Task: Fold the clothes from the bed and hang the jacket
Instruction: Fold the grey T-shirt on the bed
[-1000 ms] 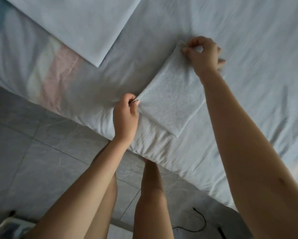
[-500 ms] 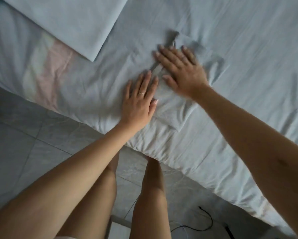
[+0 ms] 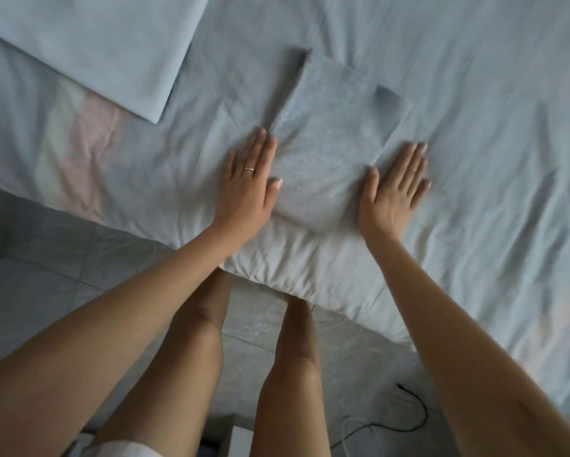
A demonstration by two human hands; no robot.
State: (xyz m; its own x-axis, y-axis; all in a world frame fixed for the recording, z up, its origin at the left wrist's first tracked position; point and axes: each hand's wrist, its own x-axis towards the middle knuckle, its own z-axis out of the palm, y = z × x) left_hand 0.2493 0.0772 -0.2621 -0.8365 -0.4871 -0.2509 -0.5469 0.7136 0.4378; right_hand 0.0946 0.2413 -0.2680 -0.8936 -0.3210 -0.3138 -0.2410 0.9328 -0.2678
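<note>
- While both hands lie flat and spread, holding nothing, a folded grey garment (image 3: 329,150) sits between them at the centre of the frame, on the bed (image 3: 474,94) near its lower edge.
- Left hand (image 3: 247,189): palm down, fingers together and pointing toward the top of the frame, a ring on one finger; its thumb side touches the garment's left edge. Judged purpose: squaring that side of the fold.
- Right hand (image 3: 394,189): palm down, fingers slightly fanned, thumb against the garment's right edge, the rest on the sheet just beside it. Judged purpose: the same from the other side. Somewhat blurred.
- Garment: a compact rectangle, tilted so its far corner points to the upper middle of the frame; one darker patch shows at its upper right corner. Which kind of clothing it is cannot be told.
- Second folded piece (image 3: 89,44): pale blue, flat, upper left of the frame, well apart from the grey one; whether it is clothing or bedding cannot be told.
- Edges: the bed's rounded edge runs just below the wrists, the tiled floor (image 3: 46,275) under it at lower left. The garment's near edge lies close to that drop.
- Open room: wrinkled bare sheet fills the right half and top of the frame, giving space to slide the garment inward.
- Cable (image 3: 415,410): on the floor, lower right, clear of the work.
- Jacket: not in view.
</note>
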